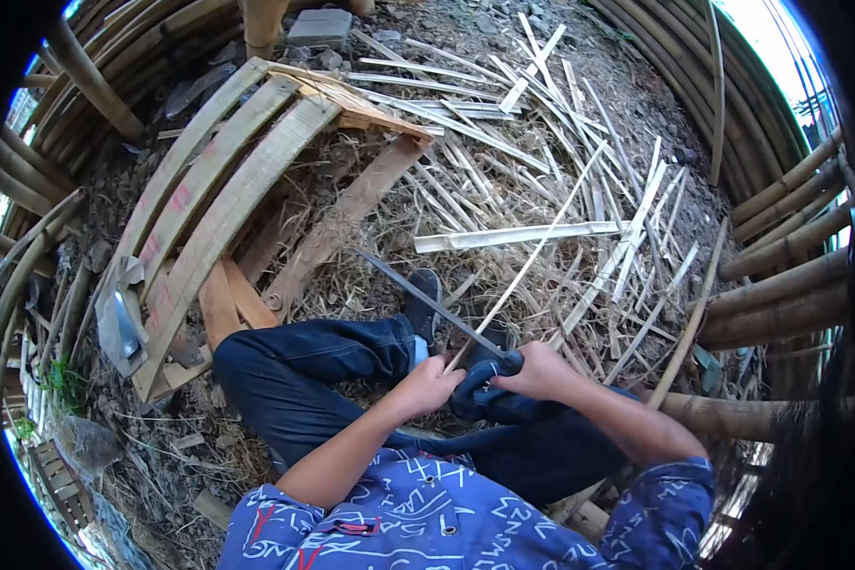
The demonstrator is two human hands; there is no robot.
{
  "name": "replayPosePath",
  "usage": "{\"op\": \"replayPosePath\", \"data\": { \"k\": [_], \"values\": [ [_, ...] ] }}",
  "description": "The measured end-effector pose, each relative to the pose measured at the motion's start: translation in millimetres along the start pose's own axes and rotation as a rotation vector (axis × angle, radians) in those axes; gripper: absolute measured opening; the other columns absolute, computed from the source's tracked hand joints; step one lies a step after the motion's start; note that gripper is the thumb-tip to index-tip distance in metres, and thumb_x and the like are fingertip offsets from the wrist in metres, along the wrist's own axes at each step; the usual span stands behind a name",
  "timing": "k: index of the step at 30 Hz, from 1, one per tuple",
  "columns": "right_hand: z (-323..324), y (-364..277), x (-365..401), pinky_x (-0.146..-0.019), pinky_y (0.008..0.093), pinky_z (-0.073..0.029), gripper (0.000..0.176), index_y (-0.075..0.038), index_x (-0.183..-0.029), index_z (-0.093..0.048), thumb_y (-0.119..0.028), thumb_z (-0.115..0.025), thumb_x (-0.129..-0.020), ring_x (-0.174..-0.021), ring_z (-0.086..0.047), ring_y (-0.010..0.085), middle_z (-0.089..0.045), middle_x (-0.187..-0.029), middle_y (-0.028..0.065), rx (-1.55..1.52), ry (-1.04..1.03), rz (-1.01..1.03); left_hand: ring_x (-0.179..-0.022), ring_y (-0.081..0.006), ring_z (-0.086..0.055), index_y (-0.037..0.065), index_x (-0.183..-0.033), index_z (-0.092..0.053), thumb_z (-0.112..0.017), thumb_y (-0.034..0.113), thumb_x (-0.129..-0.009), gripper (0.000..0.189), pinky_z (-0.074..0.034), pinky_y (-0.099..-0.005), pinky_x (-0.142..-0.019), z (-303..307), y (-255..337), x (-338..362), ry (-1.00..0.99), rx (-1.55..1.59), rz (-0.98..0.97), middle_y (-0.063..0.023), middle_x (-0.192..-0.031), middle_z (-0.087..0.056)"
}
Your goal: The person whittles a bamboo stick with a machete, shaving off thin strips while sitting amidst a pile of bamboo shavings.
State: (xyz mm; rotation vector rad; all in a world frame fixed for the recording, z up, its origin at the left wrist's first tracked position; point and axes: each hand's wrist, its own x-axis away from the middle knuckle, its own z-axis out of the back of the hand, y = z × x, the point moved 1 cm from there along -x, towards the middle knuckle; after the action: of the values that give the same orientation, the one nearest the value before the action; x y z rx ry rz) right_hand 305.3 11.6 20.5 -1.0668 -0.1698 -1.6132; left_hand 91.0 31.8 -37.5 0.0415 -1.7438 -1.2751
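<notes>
Blue patterned cloth of a shirt (427, 522) is filling the nearest part of the view, and past it the wearer is sitting on the ground in dark jeans (299, 366), using both bare hands. The left hand (429, 385) is holding the lower end of a long, thin pale strip (551, 233), its fingers curling together and clamping on it. The right hand (539, 372) is closing around the dark handle of a long-bladed tool (385, 270); some of its fingers are hidden. Strip and blade are crossing just ahead of the hands, though whether their surfaces are touching cannot be told.

Good handling here seems to mean keeping the strip steady, holding the blade at a shallow, even angle, and pressing lightly, since so thin a piece could snap or bend. The blade is passing over a shoe (429, 283) in view, so keeping its edge turned from foot, legs and left fingers looks wise. Loose strips (513, 237) are lying beyond, beside a slatted wooden crate (247, 176).
</notes>
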Motion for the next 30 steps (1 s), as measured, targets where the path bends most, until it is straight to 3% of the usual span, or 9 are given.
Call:
{"op": "replayPosePath", "data": {
  "k": [1,2,4,5,7,10,16,17,30],
  "values": [
    [-6.9,1.0,1.9,-0.066,0.0408,-0.052,0.037,-0.003,-0.078,-0.071,-0.04,-0.074,-0.07,-0.065,-0.066,0.0334,-0.066,-0.067,0.0187,-0.048,0.025,0.002,-0.07,-0.024,-0.062,-0.006,-0.109,-0.058,-0.057,0.029,-0.093,0.038,-0.048,-0.0375,-0.065,-5.1,-11.2,-5.7,0.022,-0.037,-0.04,-0.0161,-0.079,-0.065],
    [-13.7,4.3,3.2,-0.067,0.0406,-0.053,0.034,-0.004,-0.079,-0.072,-0.037,-0.074,-0.069,-0.065,-0.066,0.0334,-0.066,-0.067,0.0183,-0.094,0.046,0.008,-0.07,-0.024,-0.062,-0.006,-0.109,-0.058,-0.057,0.029,-0.093,0.038,-0.048,-0.0375,-0.065,-11.9,-21.7,-7.7,0.01,-0.026,-0.045,-0.0161,-0.079,-0.065],
    [-30.8,21.7,-4.1,-0.071,0.0422,-0.053,0.028,-0.005,-0.078,-0.072,-0.032,-0.071,-0.069,-0.069,-0.067,0.0355,-0.067,-0.07,0.0192,-0.064,0.055,-0.023,-0.078,-0.0386,-0.066,-0.006,-0.106,-0.055,-0.055,0.021,-0.092,0.031,-0.049,-0.045,-0.067,-13.5,-13.8,3.0,0.157,-0.275,-0.203,-0.026,-0.082,-0.065],
    [-32.9,21.9,-5.3,-0.072,0.0437,-0.053,0.026,-0.006,-0.077,-0.071,-0.031,-0.07,-0.069,-0.072,-0.067,0.0367,-0.067,-0.073,0.02,0.017,0.144,-0.052,-0.081,-0.0502,-0.061,-0.008,-0.097,-0.052,-0.053,0.02,-0.091,0.028,-0.048,-0.0556,-0.074,-11.8,-2.7,14.8,0.204,-0.303,-0.25,-0.0337,-0.08,-0.062],
    [-36.9,21.5,-7.1,-0.075,0.047,-0.053,0.023,-0.007,-0.075,-0.071,-0.029,-0.066,-0.069,-0.079,-0.066,0.0395,-0.068,-0.078,0.0215,0.132,0.252,-0.073,-0.077,-0.0497,-0.061,-0.009,-0.098,-0.051,-0.052,0.018,-0.091,0.028,-0.049,-0.0554,-0.071,-10.0,-2.7,15.8,0.208,-0.338,-0.25,-0.0329,-0.077,-0.062],
    [-42.3,24.9,-12.8,-0.072,0.0473,-0.053,0.017,-0.006,-0.07,-0.067,-0.023,-0.067,-0.066,-0.072,-0.065,0.0399,-0.065,-0.071,0.0199,0.134,0.387,-0.003,-0.069,-0.0478,-0.063,-0.009,-0.098,-0.049,-0.051,0.014,-0.09,0.024,-0.052,-0.054,-0.064,-9.4,-5.4,17.1,0.231,-0.454,-0.309,-0.0314,-0.071,-0.061],
    [-51.1,36.8,-30.2,-0.072,0.0465,-0.053,0.023,-0.01,-0.074,-0.067,-0.031,-0.07,-0.064,-0.075,-0.066,0.0374,-0.067,-0.074,0.0177,0.268,0.409,0.03,-0.067,-0.0447,-0.065,-0.006,-0.094,-0.05,-0.052,0.015,-0.091,0.022,-0.053,-0.0531,-0.062,-5.5,-3.8,25.1,0.316,-0.565,-0.256,-0.0275,-0.069,-0.063],
    [-54.7,36.1,-30.3,-0.069,0.0469,-0.053,0.017,-0.009,-0.071,-0.066,-0.025,-0.069,-0.063,-0.072,-0.065,0.0383,-0.065,-0.069,0.0179,0.25,0.472,0.069,-0.067,-0.0447,-0.065,-0.006,-0.094,-0.05,-0.052,0.015,-0.091,0.022,-0.053,-0.0531,-0.062,-3.3,-2.5,28.3,0.314,-0.571,-0.249,-0.0275,-0.069,-0.063],
    [-57.3,33.6,-28.5,-0.071,0.0467,-0.052,0.018,-0.009,-0.072,-0.064,-0.023,-0.071,-0.064,-0.075,-0.065,0.0384,-0.066,-0.072,0.0173,0.214,0.547,0.032,-0.062,-0.042,-0.064,-0.004,-0.091,-0.049,-0.053,0.016,-0.092,0.021,-0.052,-0.0504,-0.057,-1.3,4.3,37.4,0.378,-0.652,-0.28,-0.0248,-0.065,-0.062]
  ]
}}
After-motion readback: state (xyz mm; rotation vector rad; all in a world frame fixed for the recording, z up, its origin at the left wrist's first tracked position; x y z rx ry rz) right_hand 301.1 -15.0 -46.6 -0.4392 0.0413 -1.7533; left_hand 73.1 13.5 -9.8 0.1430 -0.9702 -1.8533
